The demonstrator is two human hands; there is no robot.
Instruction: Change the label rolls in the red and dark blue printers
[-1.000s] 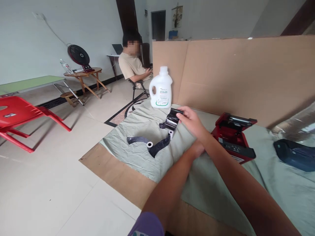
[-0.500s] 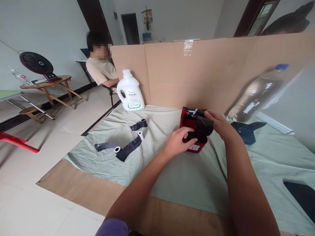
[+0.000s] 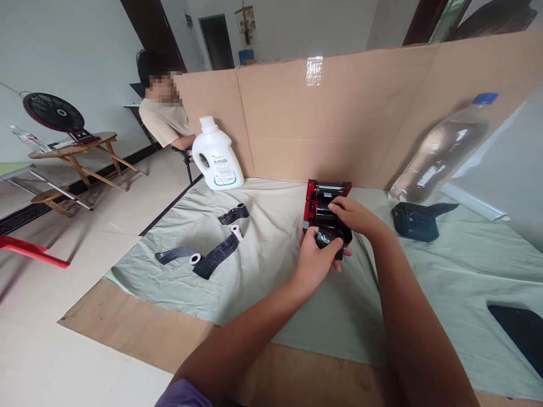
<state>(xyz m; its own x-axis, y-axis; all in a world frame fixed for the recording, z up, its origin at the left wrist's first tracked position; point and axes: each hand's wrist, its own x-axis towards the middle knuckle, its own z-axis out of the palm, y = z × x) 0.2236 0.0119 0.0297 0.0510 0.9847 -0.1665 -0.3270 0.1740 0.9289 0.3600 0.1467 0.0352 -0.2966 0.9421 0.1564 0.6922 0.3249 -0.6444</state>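
Observation:
A small red and black machine [image 3: 311, 192] with rollers inside, resembling an opened label printer, rests on the cloth close to the cardboard. My left hand [image 3: 316, 257] is closed around a shiny black ribbon roll [image 3: 326, 237] at the machine's near end, thumb and fingers on either side of it. From the right, my right hand [image 3: 360, 216] reaches over the machine. Its fingertips press on dark ribbon near the middle roller [image 3: 323, 210]; its other fingers are partly hidden. To the left lie several black ribbon strips [image 3: 216, 254] with small white-cored rolls [image 3: 195, 259].
A white detergent jug [image 3: 220, 161] stands at the back left before the cardboard screen [image 3: 297, 118]. A large clear bottle [image 3: 445, 147] leans at the right, with a dark object [image 3: 416, 221] below it. Behind the screen's left edge sits a person [image 3: 165, 121].
My left hand has closed on the ribbon roll at the near end. My right hand has moved slightly toward me and left; the raised black ribbon is now down in the machine.

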